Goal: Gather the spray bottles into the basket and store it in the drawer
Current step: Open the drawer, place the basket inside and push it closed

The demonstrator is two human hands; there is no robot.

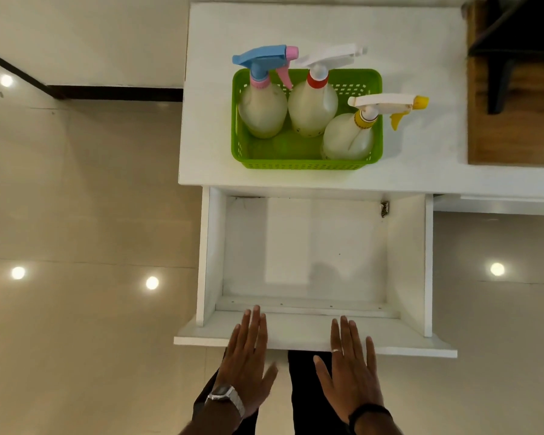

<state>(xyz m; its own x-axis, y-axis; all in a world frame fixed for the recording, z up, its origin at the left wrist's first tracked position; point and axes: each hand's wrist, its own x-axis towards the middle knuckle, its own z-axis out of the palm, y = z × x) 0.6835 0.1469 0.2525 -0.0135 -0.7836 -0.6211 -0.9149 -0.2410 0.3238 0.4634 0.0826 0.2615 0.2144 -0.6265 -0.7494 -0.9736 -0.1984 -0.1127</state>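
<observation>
Both hands — left hand (248,356) and right hand (350,362) — lie flat, fingers spread, holding nothing, over the open drawer (308,332) front. Well beyond the fingertips, the basket (299,163) holds 3 spray bottles (313,109) — probably light, top-heavy; grip both short rims.

Wooden board (512,120) cut off at the right edge; forearms perhaps too.
</observation>
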